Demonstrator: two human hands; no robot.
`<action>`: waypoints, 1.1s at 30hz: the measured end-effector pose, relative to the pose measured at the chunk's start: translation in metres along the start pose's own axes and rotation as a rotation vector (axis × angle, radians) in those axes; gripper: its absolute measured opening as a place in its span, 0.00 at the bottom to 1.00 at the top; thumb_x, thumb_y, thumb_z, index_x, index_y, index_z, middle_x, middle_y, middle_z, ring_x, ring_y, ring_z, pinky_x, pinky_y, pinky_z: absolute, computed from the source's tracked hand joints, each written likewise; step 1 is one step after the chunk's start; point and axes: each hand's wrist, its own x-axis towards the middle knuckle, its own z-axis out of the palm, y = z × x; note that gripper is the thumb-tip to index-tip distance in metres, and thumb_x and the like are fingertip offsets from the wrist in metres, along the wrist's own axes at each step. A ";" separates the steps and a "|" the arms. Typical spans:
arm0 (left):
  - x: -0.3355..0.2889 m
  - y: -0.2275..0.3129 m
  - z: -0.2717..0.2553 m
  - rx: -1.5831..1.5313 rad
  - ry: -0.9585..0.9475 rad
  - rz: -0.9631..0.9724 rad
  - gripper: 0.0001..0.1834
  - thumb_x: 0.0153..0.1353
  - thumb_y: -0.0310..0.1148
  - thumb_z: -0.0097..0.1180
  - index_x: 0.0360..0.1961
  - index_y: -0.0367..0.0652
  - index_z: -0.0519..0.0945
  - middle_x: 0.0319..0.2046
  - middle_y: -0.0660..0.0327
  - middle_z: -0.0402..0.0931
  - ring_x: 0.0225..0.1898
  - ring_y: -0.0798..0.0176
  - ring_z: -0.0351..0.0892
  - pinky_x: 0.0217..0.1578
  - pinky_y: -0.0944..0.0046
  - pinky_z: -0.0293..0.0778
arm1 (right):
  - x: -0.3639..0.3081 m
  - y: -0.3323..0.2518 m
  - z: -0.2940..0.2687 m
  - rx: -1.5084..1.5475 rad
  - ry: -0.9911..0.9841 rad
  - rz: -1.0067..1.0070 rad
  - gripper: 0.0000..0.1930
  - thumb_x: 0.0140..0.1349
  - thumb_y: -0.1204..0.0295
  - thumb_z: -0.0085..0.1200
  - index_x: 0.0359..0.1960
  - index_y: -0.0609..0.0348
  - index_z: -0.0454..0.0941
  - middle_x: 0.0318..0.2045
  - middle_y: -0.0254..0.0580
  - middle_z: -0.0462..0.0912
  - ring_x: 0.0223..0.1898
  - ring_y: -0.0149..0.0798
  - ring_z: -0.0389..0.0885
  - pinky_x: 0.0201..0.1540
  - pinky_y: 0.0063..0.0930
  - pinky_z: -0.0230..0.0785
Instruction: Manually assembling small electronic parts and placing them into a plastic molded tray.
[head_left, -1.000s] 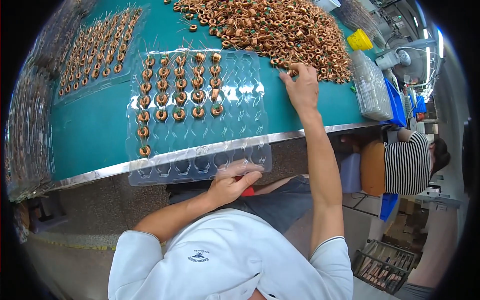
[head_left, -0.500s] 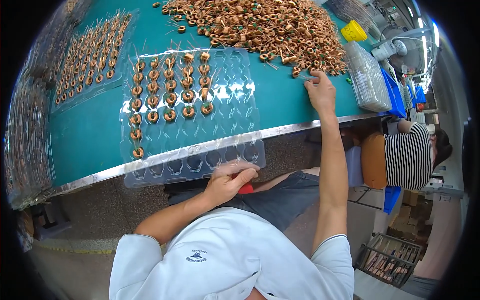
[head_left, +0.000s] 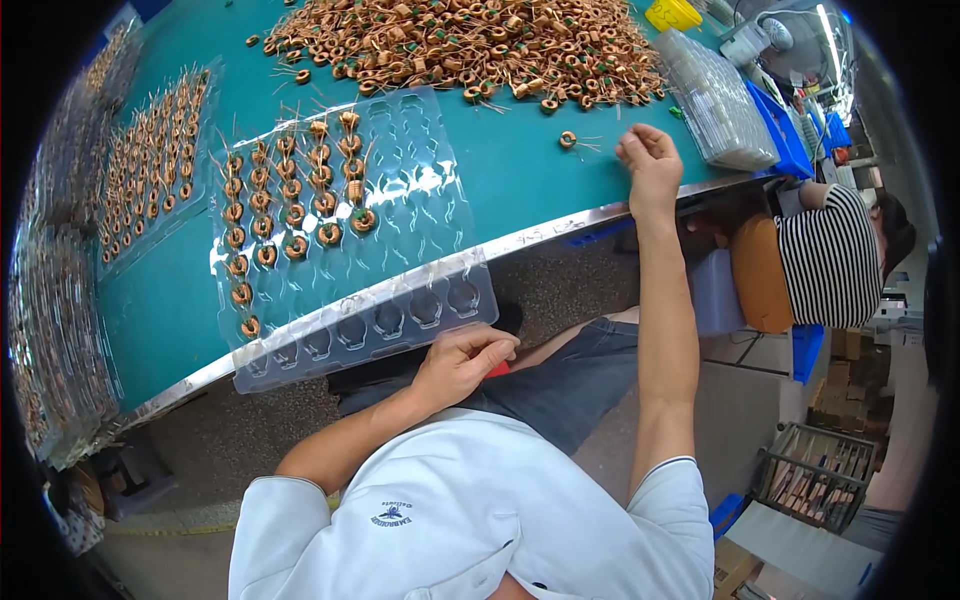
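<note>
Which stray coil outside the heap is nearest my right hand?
The coil just left of your right hand, alone on the green tabletop; other strays lie near the left end of the heap.

The broad teal-green bench (head_left: 530, 185) has a silvery metal edge (head_left: 535, 236). The heaped ring-shaped wire coils (head_left: 480, 45) are copper-brown, flecked with green; the moulded plastic tray (head_left: 387, 316) is colourless and transparent. The round plastic tub (head_left: 673, 14) is yellow, the person's cloth shirt (head_left: 460, 500) white, the co-worker's fabric top (head_left: 830, 260) striped black and white.
</note>
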 end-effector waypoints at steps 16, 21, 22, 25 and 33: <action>0.028 -0.001 0.032 0.374 0.194 0.346 0.21 0.51 0.30 0.68 0.47 0.40 0.80 0.41 0.55 0.75 0.37 0.57 0.75 0.37 0.64 0.72 | -0.229 -0.017 -0.070 -0.353 -0.444 0.183 0.11 0.55 0.86 0.61 0.41 0.69 0.80 0.36 0.40 0.78 0.32 0.27 0.79 0.29 0.15 0.73; 0.030 -0.014 0.039 0.565 -0.061 0.317 0.11 0.49 0.28 0.69 0.36 0.40 0.85 0.31 0.58 0.76 0.34 0.57 0.74 0.33 0.61 0.71 | -0.252 -0.010 -0.073 -0.354 -0.519 0.230 0.11 0.55 0.86 0.62 0.40 0.70 0.80 0.36 0.41 0.79 0.33 0.27 0.81 0.31 0.16 0.75; 0.030 -0.017 0.039 0.576 -0.116 0.296 0.11 0.50 0.27 0.68 0.36 0.41 0.85 0.30 0.57 0.75 0.33 0.57 0.74 0.32 0.61 0.71 | -0.253 -0.009 -0.074 -0.367 -0.537 0.218 0.11 0.54 0.86 0.62 0.40 0.70 0.80 0.36 0.41 0.79 0.32 0.27 0.81 0.31 0.16 0.75; 0.031 -0.016 0.038 0.610 -0.155 0.297 0.07 0.52 0.25 0.64 0.34 0.42 0.85 0.27 0.57 0.73 0.33 0.53 0.71 0.33 0.56 0.69 | -0.259 -0.001 -0.078 -0.330 -0.549 0.224 0.11 0.54 0.83 0.63 0.40 0.68 0.80 0.35 0.41 0.80 0.31 0.28 0.81 0.31 0.17 0.75; 0.039 -0.012 0.033 0.600 -0.335 0.242 0.12 0.54 0.18 0.58 0.38 0.41 0.85 0.27 0.57 0.70 0.34 0.54 0.71 0.34 0.57 0.69 | -0.271 0.019 -0.088 0.079 -0.474 0.409 0.10 0.57 0.82 0.62 0.41 0.68 0.80 0.35 0.39 0.79 0.30 0.27 0.79 0.30 0.16 0.75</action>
